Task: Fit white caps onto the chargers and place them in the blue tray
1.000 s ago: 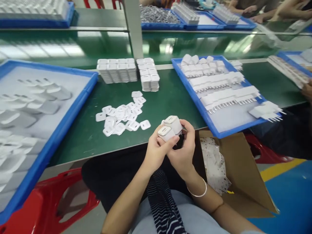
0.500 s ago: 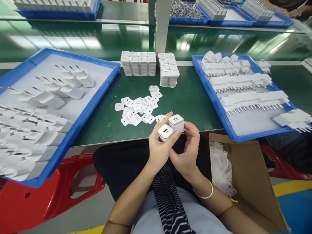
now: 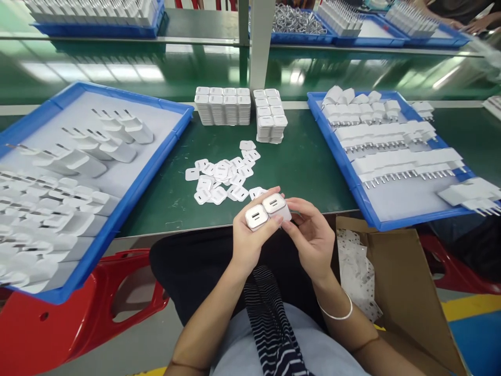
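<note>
Two white USB chargers sit side by side in my left hand (image 3: 248, 237), the port ends facing up. The left charger (image 3: 257, 216) lies deeper in the palm. My left thumb presses across the front of the right charger (image 3: 275, 204). My right hand (image 3: 311, 235) is at that charger's right side, its thumb and index fingertips against it and the other fingers curled. Just beyond the hands, loose white face plates (image 3: 221, 169) with port slots lie in a scattered heap on the green table (image 3: 172, 201).
Stacked white plates (image 3: 223, 107) stand behind the heap. A blue-rimmed tray (image 3: 156, 156) with chargers, pins up, is at left; another blue tray (image 3: 352, 193) with rows of chargers is at right. A cardboard box (image 3: 407, 282) is below. A person's hands (image 3: 477, 23) show at far right.
Both chargers have moved slightly left and now sit closer together at nearly one level. My right hand has shifted right, its fingers less wrapped around the right charger.
</note>
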`<move>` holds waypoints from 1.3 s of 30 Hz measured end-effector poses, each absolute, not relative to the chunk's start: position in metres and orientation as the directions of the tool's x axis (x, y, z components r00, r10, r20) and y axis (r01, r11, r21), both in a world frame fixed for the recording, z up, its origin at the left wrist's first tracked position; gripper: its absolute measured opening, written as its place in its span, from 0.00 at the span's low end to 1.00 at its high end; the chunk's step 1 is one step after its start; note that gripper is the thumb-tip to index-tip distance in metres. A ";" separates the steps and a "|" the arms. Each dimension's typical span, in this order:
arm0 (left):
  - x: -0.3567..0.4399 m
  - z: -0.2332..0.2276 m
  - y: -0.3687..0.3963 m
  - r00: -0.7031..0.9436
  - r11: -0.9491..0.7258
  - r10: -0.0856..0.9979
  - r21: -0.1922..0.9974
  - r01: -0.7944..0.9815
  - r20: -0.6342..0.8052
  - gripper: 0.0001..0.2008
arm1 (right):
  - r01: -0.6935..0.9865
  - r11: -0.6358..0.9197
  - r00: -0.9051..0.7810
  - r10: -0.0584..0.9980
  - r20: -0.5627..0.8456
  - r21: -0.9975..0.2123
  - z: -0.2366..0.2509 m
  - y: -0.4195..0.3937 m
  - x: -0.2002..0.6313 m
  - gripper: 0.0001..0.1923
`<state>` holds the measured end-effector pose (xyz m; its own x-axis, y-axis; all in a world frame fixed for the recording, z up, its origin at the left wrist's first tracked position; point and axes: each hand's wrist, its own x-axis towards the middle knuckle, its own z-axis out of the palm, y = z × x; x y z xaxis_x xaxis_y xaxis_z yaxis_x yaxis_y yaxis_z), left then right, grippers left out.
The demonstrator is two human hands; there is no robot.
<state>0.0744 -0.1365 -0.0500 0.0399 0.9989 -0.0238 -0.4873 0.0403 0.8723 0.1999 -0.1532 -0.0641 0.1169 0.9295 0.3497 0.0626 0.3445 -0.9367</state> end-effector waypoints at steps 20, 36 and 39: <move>0.050 -0.045 -0.135 0.222 0.032 0.974 0.946 -0.324 0.043 0.24 | -0.507 -0.312 -0.517 0.856 -0.006 -0.804 -0.063 -0.093 0.221 0.20; 0.049 -0.045 -0.131 0.361 -0.176 0.910 0.979 -0.104 0.202 0.22 | -0.471 -0.195 -0.275 0.959 -0.067 -0.860 -0.047 -0.099 0.216 0.12; 0.057 -0.043 -0.131 0.252 -0.158 0.952 0.985 -0.075 0.172 0.21 | -0.112 0.167 0.035 0.986 0.165 -0.980 -0.042 -0.109 0.222 0.06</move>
<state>0.0575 -0.1310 -0.0434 0.2521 0.9523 0.1720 -0.0754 -0.1579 0.9846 0.2217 -0.1086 -0.0417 0.0346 0.9858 0.1646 -0.1119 0.1675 -0.9795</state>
